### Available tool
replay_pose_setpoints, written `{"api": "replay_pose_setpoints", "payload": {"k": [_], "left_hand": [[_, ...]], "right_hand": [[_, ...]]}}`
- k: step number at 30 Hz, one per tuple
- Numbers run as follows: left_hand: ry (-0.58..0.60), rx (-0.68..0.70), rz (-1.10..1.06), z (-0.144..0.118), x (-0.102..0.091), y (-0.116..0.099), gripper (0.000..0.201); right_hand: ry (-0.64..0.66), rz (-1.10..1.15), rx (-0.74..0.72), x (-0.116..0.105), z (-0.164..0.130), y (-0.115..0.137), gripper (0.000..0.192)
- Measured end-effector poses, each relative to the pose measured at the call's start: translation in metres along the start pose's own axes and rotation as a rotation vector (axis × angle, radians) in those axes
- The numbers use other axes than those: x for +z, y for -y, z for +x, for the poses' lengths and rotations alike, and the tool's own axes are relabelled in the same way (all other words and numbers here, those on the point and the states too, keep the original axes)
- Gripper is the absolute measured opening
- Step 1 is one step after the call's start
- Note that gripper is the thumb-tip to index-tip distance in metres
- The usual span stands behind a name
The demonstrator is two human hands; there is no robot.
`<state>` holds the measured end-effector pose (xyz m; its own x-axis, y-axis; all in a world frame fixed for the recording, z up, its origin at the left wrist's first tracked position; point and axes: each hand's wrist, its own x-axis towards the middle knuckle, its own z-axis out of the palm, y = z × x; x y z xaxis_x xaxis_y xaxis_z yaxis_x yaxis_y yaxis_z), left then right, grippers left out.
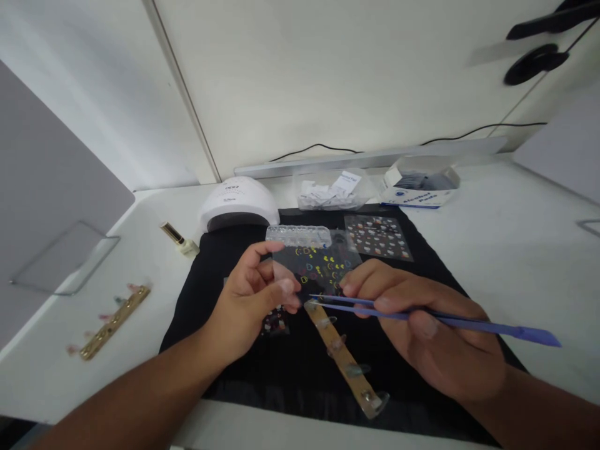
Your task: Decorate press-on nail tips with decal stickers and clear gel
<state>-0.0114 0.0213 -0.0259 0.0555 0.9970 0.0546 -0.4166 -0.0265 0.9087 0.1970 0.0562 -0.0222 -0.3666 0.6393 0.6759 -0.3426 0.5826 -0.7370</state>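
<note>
Between the fingers and thumb of my left hand [262, 281] is the left edge of a clear nail sticker sheet [323, 265] with yellow, blue and red designs. My right hand [422, 319] grips a pair of purple tweezers [450, 320], its tips apart and pointing left near the sheet's lower edge. The right fingertips are close to the sheet's right side; whether they touch it I cannot tell. Below the tweezer tips lies a wooden nail display strip [344, 359] carrying several clear and tinted false nails. A second, dark-looking sticker sheet [276, 322] is partly hidden under my left hand.
A black cloth [262, 375] covers the white table's middle. Behind stand a white nail lamp [239, 203], a clear bin of packets [330, 190] and an alcohol pads box [419, 184]. Another sticker sheet [379, 237] lies right. At left are a polish bottle [180, 239] and a gold nail strip [115, 322].
</note>
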Motion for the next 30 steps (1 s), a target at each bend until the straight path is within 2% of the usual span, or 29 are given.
{"api": "replay_pose_setpoints", "payload": {"k": [3,6,9,12,16,23,30], "left_hand": [[-0.007,0.161,0.084,-0.004,0.000,0.004,0.068],[0.023,0.277,0.159,-0.007,-0.002,0.007,0.075],[0.045,0.279,0.246,-0.010,-0.004,0.008,0.052],[-0.001,0.267,0.330,-0.013,-0.002,0.004,0.028],[-0.062,0.316,0.345,-0.018,0.002,0.000,0.033],[0.034,0.197,0.218,-0.020,-0.001,-0.002,0.040],[0.016,0.083,0.131,-0.017,-0.002,-0.004,0.034]], "right_hand": [[0.006,0.017,-0.003,-0.004,-0.001,0.002,0.022],[0.030,0.037,0.023,-0.006,-0.002,0.004,0.023],[0.026,0.037,0.044,-0.006,-0.003,0.005,0.023],[0.020,0.031,0.058,-0.004,-0.001,0.008,0.022],[0.008,0.064,0.087,0.000,0.001,0.010,0.021],[-0.029,0.152,0.127,-0.001,0.002,0.007,0.021],[-0.098,0.252,0.166,-0.004,0.001,0.005,0.021]]}}
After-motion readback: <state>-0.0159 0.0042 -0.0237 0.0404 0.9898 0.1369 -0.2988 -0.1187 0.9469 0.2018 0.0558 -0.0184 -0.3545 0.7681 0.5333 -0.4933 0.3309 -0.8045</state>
